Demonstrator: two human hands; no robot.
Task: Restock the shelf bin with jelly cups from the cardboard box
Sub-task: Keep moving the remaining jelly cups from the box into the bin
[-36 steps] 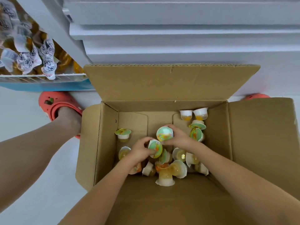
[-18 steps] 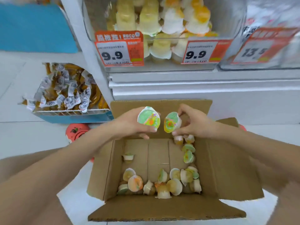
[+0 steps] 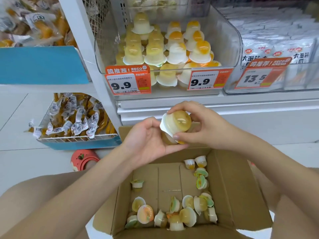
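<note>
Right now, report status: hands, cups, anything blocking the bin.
Right hand grips one jelly cup above the cardboard box. Left hand cradles a second cup beneath it. Shelf bin open-topped, part full, nothing in the way.

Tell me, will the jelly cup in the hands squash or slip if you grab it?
The jelly cup probably keeps its shape: its clear plastic dome looks stiff under the right hand. It may be a bit slippery, since the plastic is shiny. It likely tips easily; many cups in the cardboard box lie on their sides.
</note>
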